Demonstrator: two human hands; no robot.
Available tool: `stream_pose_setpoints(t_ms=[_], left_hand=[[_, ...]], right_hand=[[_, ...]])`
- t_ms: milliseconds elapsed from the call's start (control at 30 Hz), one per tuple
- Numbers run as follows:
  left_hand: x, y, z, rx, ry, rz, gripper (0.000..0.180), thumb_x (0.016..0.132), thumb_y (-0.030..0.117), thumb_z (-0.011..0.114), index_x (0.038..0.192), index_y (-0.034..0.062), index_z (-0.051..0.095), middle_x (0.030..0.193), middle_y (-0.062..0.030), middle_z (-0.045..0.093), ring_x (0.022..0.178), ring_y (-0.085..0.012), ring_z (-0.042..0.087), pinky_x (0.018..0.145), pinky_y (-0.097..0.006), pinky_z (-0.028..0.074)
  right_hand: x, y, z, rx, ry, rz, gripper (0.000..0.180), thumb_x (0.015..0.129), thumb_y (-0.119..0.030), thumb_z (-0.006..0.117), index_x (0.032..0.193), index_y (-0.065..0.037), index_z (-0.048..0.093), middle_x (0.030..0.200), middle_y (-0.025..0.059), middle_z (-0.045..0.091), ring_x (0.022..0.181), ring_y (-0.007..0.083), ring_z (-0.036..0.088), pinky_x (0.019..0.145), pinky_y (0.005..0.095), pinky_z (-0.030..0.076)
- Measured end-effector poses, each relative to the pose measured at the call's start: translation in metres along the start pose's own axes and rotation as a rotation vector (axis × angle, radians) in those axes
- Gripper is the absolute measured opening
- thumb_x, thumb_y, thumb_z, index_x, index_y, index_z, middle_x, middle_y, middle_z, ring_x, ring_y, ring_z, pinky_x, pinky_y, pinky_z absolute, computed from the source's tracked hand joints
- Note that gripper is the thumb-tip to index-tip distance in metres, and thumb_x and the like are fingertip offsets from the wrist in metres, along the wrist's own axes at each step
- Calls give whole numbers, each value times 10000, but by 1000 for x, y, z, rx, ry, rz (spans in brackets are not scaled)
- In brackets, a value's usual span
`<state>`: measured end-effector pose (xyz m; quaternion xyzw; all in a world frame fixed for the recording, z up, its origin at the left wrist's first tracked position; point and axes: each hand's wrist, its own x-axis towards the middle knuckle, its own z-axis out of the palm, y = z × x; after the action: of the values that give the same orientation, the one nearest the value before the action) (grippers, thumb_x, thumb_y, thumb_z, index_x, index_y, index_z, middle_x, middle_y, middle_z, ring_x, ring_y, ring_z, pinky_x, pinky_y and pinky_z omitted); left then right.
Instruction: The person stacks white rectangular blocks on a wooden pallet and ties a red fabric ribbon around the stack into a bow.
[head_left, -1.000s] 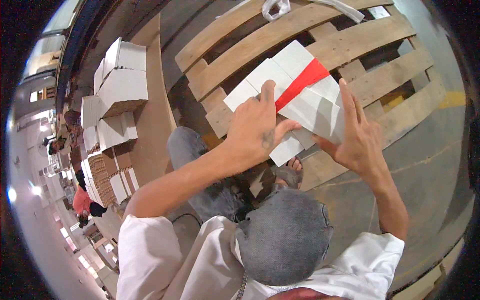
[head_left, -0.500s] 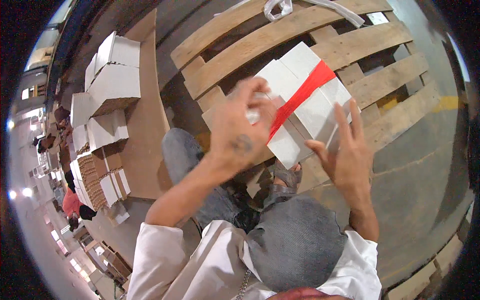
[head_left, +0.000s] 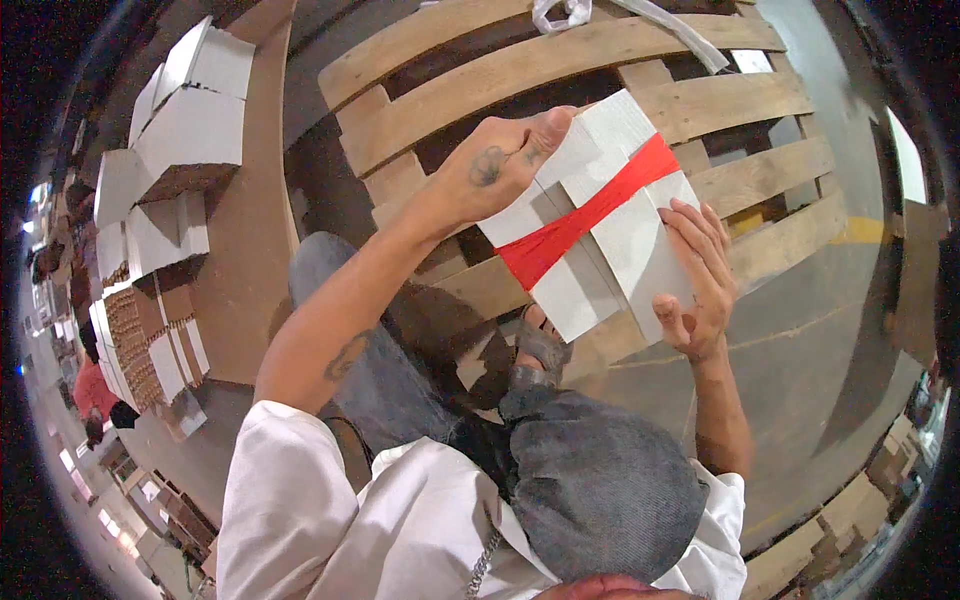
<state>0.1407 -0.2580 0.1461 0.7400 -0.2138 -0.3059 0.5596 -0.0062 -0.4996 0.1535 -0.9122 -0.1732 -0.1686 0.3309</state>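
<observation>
A bundle of white flat cardboard pieces [head_left: 650,225], wrapped round the middle with a red stretched band [head_left: 585,218], sits tilted above the pallet's near part. My left hand [head_left: 500,165] grips the bundle's far left edge, thumb on the upper side and the other fingers mostly hidden. On the opposite side, my right hand [head_left: 700,270] holds the right edge, its fingers pressed together over the border and its thumb at the near right corner. The red band runs diagonally between both hands.
Beneath the bundle lies a slatted wooden pallet [head_left: 480,95]. A white strip [head_left: 675,30] lies across its far edge. At left, stacks of white cardboard [head_left: 190,145] stand on a brown sheet [head_left: 245,250]. My sandalled foot [head_left: 542,340] is close to the pallet. People are in the left background.
My left hand has moved from over the red band to the bundle's far left edge and closed there. My right hand's spread fingers have come down onto the right edge.
</observation>
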Motion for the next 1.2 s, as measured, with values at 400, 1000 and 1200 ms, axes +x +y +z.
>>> stream_pose_setpoints(t_ms=[400, 1000, 1200], left_hand=[[-1, 1, -6, 115, -26, -9, 744, 989, 616, 278, 1367, 17, 503, 1178, -136, 641, 1096, -186, 557, 961, -313, 424], [11, -8, 4, 183, 53, 267, 551, 1026, 511, 298, 1294, 77, 506, 1420, -99, 497, 1295, -249, 477, 1080, -339, 337], [2, 12, 8, 274, -17, 95, 604, 1013, 548, 281, 1408, 111, 416, 1481, -117, 416, 1370, -276, 382, 1132, -372, 259]], right_hand=[[22, -15, 26, -81, 55, -28, 497, 888, -348, 627, 1085, 108, 613, 1173, 210, 627, 1128, 369, 576, 961, 458, 429], [1, 5, 63, 146, 799, 311, 523, 1014, -367, 349, 1096, 55, 647, 1091, 205, 662, 1005, 321, 618, 916, 412, 456], [-4, 1, 59, 126, 754, 362, 503, 1009, -367, 365, 1112, 33, 652, 1196, 228, 609, 1121, 337, 561, 961, 395, 421]])
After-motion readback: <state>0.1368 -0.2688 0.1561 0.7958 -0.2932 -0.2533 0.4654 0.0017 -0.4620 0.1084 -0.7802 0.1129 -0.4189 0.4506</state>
